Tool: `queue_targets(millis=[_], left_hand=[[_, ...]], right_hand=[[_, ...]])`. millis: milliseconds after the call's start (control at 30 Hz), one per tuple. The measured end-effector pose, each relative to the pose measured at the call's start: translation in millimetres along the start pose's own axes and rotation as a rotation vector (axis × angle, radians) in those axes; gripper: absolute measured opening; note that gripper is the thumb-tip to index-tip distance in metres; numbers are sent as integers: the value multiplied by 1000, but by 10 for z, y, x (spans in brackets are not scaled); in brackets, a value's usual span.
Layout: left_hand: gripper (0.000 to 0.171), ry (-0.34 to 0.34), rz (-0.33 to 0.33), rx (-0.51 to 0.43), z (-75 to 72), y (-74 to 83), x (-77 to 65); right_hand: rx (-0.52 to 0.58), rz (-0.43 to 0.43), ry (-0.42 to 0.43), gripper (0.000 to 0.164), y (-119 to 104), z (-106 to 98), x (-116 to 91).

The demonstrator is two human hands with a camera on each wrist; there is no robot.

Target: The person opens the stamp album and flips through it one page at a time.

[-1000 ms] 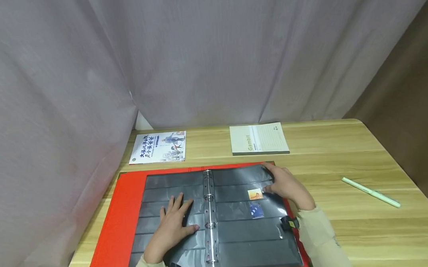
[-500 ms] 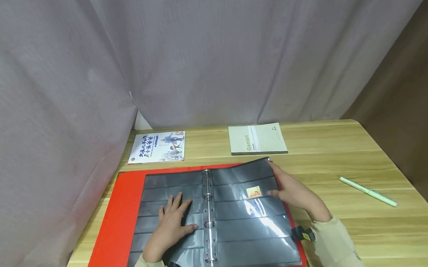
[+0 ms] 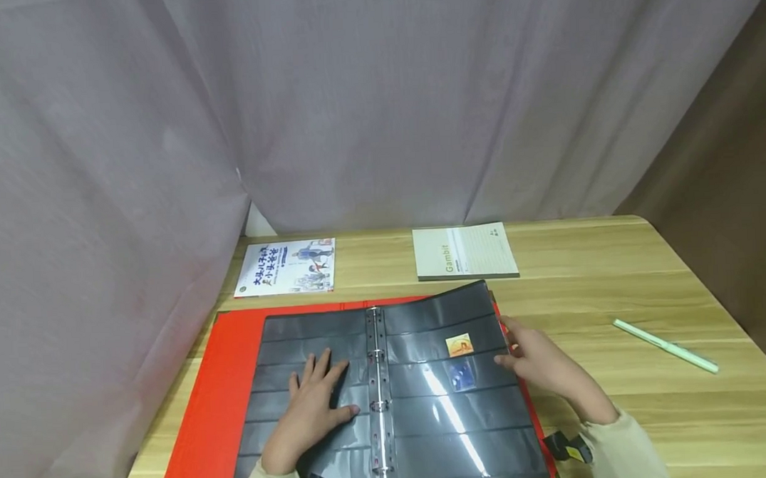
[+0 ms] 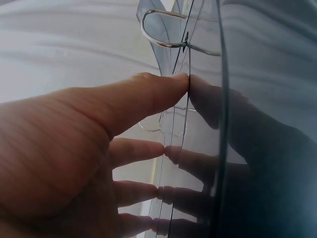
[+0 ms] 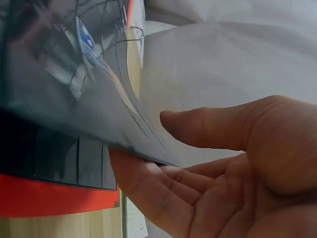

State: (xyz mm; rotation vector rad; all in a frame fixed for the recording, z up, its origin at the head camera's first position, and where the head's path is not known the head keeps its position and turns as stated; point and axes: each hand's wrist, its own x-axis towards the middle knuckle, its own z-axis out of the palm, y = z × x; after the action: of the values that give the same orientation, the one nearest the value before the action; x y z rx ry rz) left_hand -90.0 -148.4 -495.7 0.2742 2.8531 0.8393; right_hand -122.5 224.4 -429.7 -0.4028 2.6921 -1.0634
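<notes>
A red ring binder [image 3: 194, 404] lies spread out, with black pocket pages on both sides of its metal rings [image 3: 380, 406]. My left hand [image 3: 309, 422] rests on the left page [image 3: 275, 351], fingers spread; in the left wrist view its thumb [image 4: 148, 94] and fingertips touch the clear sheet. At the outer edge of the right page [image 3: 430, 447] is my right hand [image 3: 549, 366]. Its fingers [image 5: 143, 183] are under the raised page and its thumb [image 5: 208, 126] stands apart from the sheet. An orange stamp [image 3: 460, 345] and a blue stamp [image 3: 462, 376] sit in the right page's pockets.
Behind the binder lie a picture-covered booklet [image 3: 284, 267] at left and a pale Gambit notebook [image 3: 465, 252] at right. A light green pen [image 3: 666, 346] lies on the wooden table [image 3: 591, 294] to the right. Grey curtain [image 3: 364, 104] hangs along the back and left.
My right hand has moved from the upper right page outward and nearer along its edge. That page's far corner has risen. My left hand has stayed in place.
</notes>
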Motion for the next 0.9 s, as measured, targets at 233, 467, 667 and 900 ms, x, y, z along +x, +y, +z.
queue_targets(millis=[233,467,667,900], left_hand=[[77,9,-1,0,18,5,-8],[77,16,9,-3,19,-4,-14],[76,20,4,-5,20,-11,-4],[76,15,11,-3,25,-27,1]], right_hand=[[116,-2,-51,76,18,11,-122],[242,6,-70,77,-7,-29,-173],[282,23,-70,70,-49,-83,-145],[359,12,-79,70,-149,-145,-160]])
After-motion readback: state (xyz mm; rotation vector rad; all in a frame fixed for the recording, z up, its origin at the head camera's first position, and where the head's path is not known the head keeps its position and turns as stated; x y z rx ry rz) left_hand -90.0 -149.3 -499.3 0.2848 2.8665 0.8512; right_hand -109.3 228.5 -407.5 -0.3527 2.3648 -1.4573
